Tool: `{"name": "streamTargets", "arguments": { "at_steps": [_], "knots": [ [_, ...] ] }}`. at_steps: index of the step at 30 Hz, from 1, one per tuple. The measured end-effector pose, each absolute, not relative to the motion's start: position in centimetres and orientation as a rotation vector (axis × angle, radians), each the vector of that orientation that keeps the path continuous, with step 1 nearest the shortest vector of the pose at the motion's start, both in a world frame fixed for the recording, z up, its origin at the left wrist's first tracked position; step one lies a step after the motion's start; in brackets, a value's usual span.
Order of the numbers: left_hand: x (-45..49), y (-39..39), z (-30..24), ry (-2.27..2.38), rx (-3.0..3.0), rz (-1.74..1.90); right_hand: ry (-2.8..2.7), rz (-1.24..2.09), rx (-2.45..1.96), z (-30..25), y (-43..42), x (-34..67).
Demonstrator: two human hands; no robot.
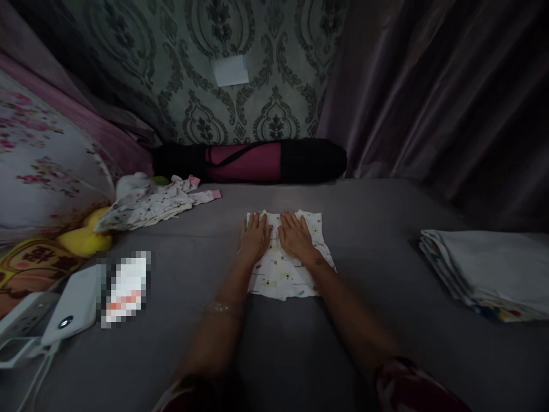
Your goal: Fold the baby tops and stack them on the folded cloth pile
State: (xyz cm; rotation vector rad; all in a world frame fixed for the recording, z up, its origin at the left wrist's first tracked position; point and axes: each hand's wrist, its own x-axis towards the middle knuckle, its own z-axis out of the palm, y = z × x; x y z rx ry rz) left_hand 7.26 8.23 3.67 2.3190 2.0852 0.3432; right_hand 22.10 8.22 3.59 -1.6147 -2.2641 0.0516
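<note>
— How far along does the folding look?

— Partway, I'd say. The small printed cloth (283, 276) already lies as a tidy rectangle on the grey bed sheet (369, 326). To the right, well apart, sits a stack of folded cloths (489, 266). At the far left a loose heap of little garments (148, 205) lies unfolded, so that seems to be what is left.

— And the hands?

— Both rest palm down on the far half of the cloth, side by side and nearly touching. The left hand (255, 236) and the right hand (295, 234) are spread flat with the fingers pointing away. They grip nothing and only press on the fabric.

— Where is the cloth relative to them?

— Directly beneath them, in the middle of the bed. Its near edge shows between the forearms, and its far edge peeks out past the fingertips.

— Anything close by?

— No. A rolled mat in a dark bag (249, 162) lies against the far wall, and a white power bank (76, 302) is near left.
</note>
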Motion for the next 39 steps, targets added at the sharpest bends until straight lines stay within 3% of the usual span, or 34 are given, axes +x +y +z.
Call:
{"name": "streamTargets", "arguments": {
  "at_steps": [10, 16, 21, 26, 33, 39],
  "knots": [
    [6.4, 8.6, 3.2, 2.128, 2.207, 0.335, -2.232, 0.13, -1.717, 3.0, 8.7, 22.6],
    [6.2, 8.6, 3.5, 2.165, 2.226, 0.491, -1.967, -0.081, -1.854, 2.7, 9.3, 24.2],
    [5.7, 9.0, 2.5, 2.135, 2.13, 0.339, -1.986, 0.021, -1.942, 2.2, 9.3, 24.9],
    [5.7, 9.0, 2.6, 2.105, 2.108, 0.378, -1.997, 0.073, -1.965, 2.5, 9.2, 24.7],
    [3.9, 7.9, 3.5, 1.999, 1.989, 0.521, -1.941, 0.459, -1.94, 4.4, 9.3, 27.0],
    [1.4, 4.2, 3.7, 1.997, 2.021, 0.453, -1.76, 0.506, -1.91, 4.2, 6.8, 31.5]
  ]
}}
